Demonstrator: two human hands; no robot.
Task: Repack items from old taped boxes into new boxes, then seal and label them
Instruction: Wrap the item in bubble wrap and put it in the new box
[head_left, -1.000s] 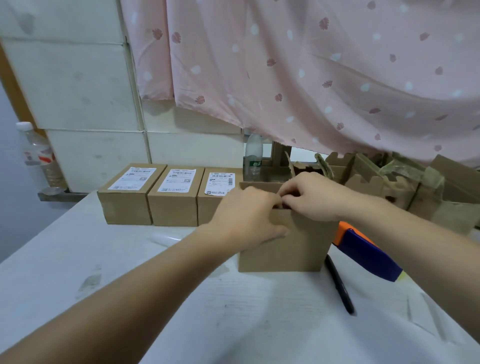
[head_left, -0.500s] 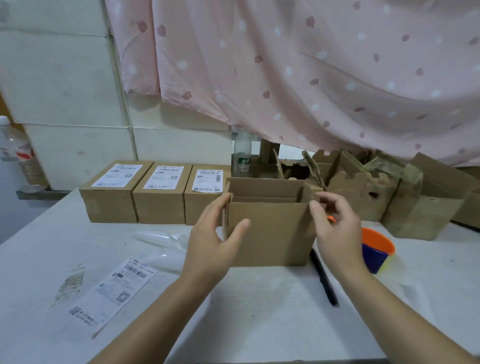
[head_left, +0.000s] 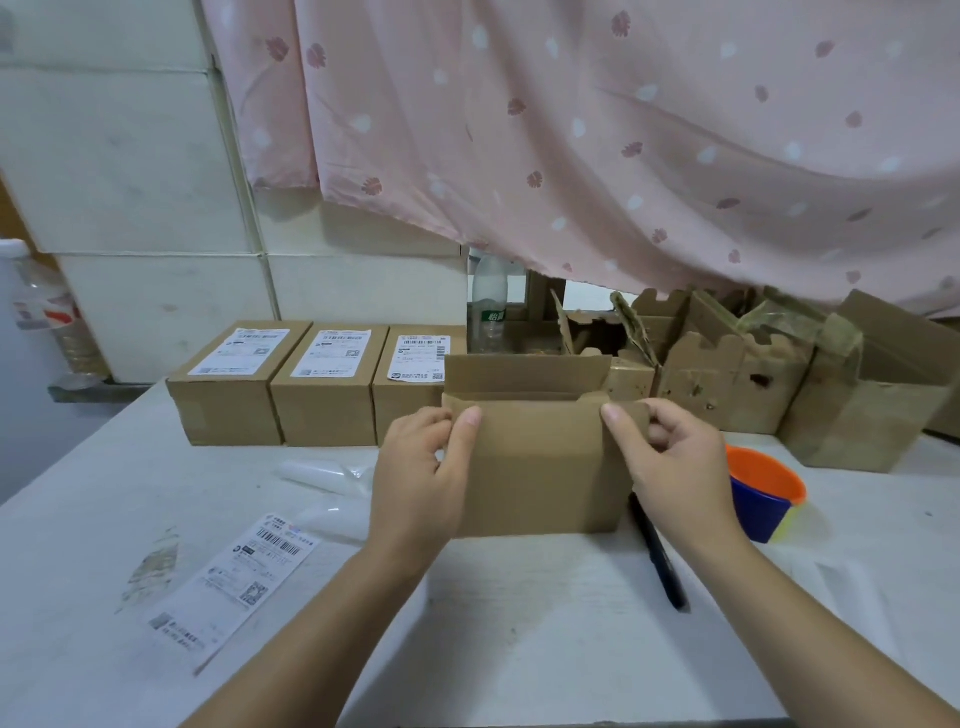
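A plain brown cardboard box (head_left: 540, 467) stands upright in the middle of the white tabletop (head_left: 519, 634), its top open. It is unprinted and matte, with clean, sharp edges. The far flap stands up straight, and the near wall ends in a small rounded tab at each upper corner.

The left hand (head_left: 415, 478) grips the box's near left top corner, thumb flat on the near face and fingers curled round the side. The right hand (head_left: 675, 467) grips the near right top corner the same way, thumb on the near face and fingers curled against the right tab.

At the far left, three closed boxes (head_left: 322, 405) of the same smooth cardboard stand in a touching row, each with a white printed label on top. A loose paper label (head_left: 234, 582) with barcodes lies flat on the near left of the tabletop, and a clear, crinkled plastic bag (head_left: 327, 478) lies between it and the row.

A slim black pen (head_left: 657, 551) lies just right of the open box. Beyond the pen sits a round blue plastic object with an orange top (head_left: 763, 493).

Along the far right stand worn boxes (head_left: 727, 384), torn, stained and holed, some with glossy tape on them. A clear plastic bottle (head_left: 488, 306) stands behind the open box. A pink cloth curtain (head_left: 623, 130) with a leaf pattern hangs in soft folds above them. The tabletop's paint is scuffed at the near left.
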